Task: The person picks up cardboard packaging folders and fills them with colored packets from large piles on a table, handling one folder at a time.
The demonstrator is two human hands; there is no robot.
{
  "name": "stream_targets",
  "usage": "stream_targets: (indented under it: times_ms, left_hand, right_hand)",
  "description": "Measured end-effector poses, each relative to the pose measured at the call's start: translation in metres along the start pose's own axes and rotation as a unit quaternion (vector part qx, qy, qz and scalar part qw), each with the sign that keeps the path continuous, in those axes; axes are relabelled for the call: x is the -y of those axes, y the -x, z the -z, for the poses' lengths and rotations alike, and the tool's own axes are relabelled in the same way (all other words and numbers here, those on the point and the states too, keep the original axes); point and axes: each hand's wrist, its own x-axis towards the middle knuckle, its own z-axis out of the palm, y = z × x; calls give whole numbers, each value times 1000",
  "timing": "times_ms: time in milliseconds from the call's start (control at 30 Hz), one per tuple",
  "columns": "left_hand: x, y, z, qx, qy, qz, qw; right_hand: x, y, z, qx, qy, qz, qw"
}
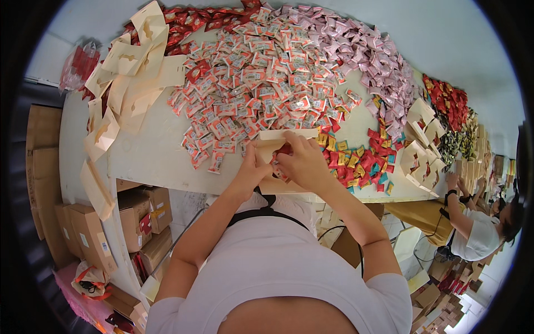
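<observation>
A cream cardboard box (269, 146) lies at the table's near edge, its flap raised at the back. My left hand (253, 169) grips the box's left side. Over its opening is my right hand (304, 160), fingers curled on small wrapped sweets (280, 167) in red and printed wrappers; the box's inside is partly hidden. Behind it spreads a large heap of orange-and-white sachets (267, 79). Pink packets (375, 62) are piled beyond to the right, and red, yellow and teal sweets (358, 163) lie just right of my right hand.
Folded cream cartons (133, 83) are stacked at left, with red packets (187, 21) behind. More cartons (421, 163) stand at right, near another person (475, 225) at the same table. Brown cardboard boxes (142, 213) fill the space under the table's left part.
</observation>
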Motion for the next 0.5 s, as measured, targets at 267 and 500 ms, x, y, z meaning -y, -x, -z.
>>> stream_targets:
  times_ms: [267, 500]
  left_hand:
    - [-17, 10, -16, 41, 65, 0, 997]
    - [-25, 8, -22, 12, 214, -12, 977]
  right_hand:
    - [15, 17, 5, -121, -14, -41, 992]
    - [7, 72, 29, -126, -315, -390, 856]
